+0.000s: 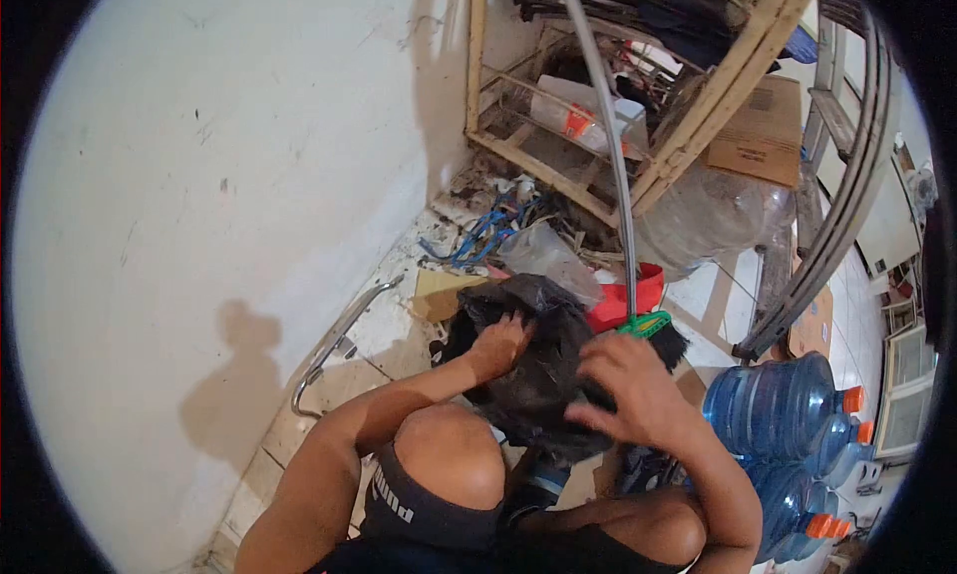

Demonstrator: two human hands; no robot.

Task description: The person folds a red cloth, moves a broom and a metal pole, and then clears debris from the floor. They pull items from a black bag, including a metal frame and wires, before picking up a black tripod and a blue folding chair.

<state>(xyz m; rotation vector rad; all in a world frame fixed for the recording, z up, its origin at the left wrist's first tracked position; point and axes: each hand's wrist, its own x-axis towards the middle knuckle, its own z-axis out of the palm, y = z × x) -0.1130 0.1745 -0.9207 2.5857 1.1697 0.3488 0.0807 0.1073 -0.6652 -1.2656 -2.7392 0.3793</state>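
A crumpled black plastic bag lies on the floor in front of my knees. My left hand is at its upper left part, with bent fingers gripping the plastic; some fingertips are hidden in the folds. My right hand hovers at the bag's right side, thumb and fingers apart, holding nothing. Just beyond it is the green head of a broom with dark bristles, its metal handle rising upward. A red plastic dustpan-like piece sits behind the bag, partly covered.
Dirt, blue straps and a clear plastic bag litter the floor by the wall. A bent metal tube lies left. Ahead stands a rusty rack, with a cardboard box beside it. Blue water jugs are at right.
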